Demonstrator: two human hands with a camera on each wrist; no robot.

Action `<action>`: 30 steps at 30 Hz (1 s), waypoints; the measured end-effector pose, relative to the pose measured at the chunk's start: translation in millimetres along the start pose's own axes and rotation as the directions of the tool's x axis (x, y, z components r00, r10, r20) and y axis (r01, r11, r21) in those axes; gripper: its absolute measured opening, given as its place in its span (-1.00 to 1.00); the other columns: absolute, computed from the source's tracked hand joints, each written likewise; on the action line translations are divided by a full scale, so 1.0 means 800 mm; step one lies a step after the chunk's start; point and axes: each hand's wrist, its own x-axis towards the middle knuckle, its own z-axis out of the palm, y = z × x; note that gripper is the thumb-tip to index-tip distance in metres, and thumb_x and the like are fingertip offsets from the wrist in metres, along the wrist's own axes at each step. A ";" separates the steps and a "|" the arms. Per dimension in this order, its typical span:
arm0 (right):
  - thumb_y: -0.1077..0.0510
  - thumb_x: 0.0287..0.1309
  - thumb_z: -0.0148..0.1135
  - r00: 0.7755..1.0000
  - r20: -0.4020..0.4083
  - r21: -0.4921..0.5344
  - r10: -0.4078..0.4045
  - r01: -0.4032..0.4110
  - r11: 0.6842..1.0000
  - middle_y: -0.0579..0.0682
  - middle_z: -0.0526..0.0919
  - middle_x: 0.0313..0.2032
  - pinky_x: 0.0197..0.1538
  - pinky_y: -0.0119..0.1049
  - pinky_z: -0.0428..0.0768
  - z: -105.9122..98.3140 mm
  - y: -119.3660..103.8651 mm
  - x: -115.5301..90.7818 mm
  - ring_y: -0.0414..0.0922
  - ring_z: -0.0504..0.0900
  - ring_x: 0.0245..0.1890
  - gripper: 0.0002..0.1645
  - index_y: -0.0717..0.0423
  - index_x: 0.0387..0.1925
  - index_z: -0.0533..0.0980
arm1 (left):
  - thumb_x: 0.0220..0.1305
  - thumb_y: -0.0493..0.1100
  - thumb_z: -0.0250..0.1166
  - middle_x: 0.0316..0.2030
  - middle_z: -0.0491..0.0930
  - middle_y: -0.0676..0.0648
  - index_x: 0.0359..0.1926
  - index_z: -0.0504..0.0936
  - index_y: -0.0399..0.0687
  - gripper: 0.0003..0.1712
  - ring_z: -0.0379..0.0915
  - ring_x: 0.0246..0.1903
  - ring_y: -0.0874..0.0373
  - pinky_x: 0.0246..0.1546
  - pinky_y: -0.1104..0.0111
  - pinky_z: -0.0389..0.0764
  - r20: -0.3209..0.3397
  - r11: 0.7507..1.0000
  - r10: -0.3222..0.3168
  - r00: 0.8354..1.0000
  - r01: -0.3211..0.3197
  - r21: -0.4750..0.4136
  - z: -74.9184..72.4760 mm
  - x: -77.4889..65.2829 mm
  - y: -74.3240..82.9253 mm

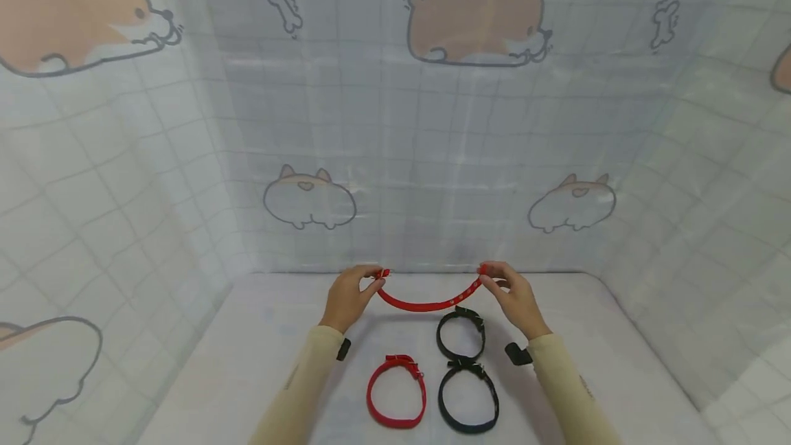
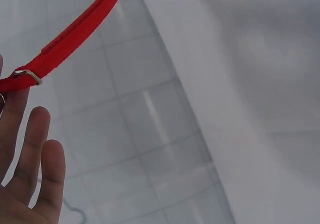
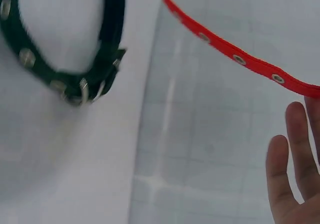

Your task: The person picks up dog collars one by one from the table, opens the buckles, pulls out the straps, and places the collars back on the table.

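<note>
A red pet collar (image 1: 423, 307) hangs unfastened in a shallow curve between my two hands, above the far part of the table. My left hand (image 1: 348, 296) pinches its buckle end; a metal buckle loop (image 2: 28, 76) shows beside the fingers in the left wrist view. The eyelet end is pinched by my right hand (image 1: 516, 299), and metal-ringed holes (image 3: 239, 59) run along the strap in the right wrist view. The other fingers of both hands are spread off the strap. In both wrist views the pinching fingertips are mostly out of frame.
On the white table (image 1: 247, 362) lie a buckled red collar (image 1: 395, 423) and two buckled dark green collars, one farther back (image 1: 440, 336) and one nearer (image 1: 467, 428), touching end to end. A sheet printed with cartoon dogs (image 1: 432, 122) walls the back and sides.
</note>
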 end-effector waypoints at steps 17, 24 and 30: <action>0.10 0.36 0.31 0.987 -0.049 -0.025 0.154 -0.156 0.987 0.03 0.72 0.03 0.05 -0.01 0.60 0.008 0.060 0.010 0.03 0.66 0.06 -0.64 0.13 0.12 0.57 | 0.25 0.03 0.47 -0.12 0.72 0.08 0.03 0.75 0.06 -0.64 0.58 -0.04 0.06 0.04 0.05 0.57 0.033 0.990 -0.133 0.991 0.131 0.051 0.011 0.014 -0.050; 0.09 0.34 0.34 0.959 -0.043 -0.150 0.280 -0.284 0.947 0.15 0.68 0.01 0.11 0.11 0.53 0.001 0.078 -0.003 0.13 0.63 0.05 -0.62 0.18 0.09 0.57 | 0.22 -0.02 0.50 -0.19 0.72 0.05 -0.02 0.76 0.02 -0.68 0.60 -0.07 0.03 -0.01 0.07 0.59 0.021 0.984 -0.154 0.988 0.152 0.089 0.017 0.009 -0.062; 0.14 0.30 0.37 0.949 -0.006 -0.237 0.316 -0.308 0.921 0.20 0.70 -0.07 0.08 0.15 0.54 -0.006 0.089 -0.010 0.19 0.64 -0.02 -0.66 0.25 0.01 0.59 | 0.17 -0.08 0.53 -0.24 0.74 -0.03 -0.10 0.78 -0.09 -0.70 0.63 -0.13 -0.05 -0.06 0.03 0.60 -0.009 0.972 -0.164 0.986 0.163 0.167 0.020 0.004 -0.078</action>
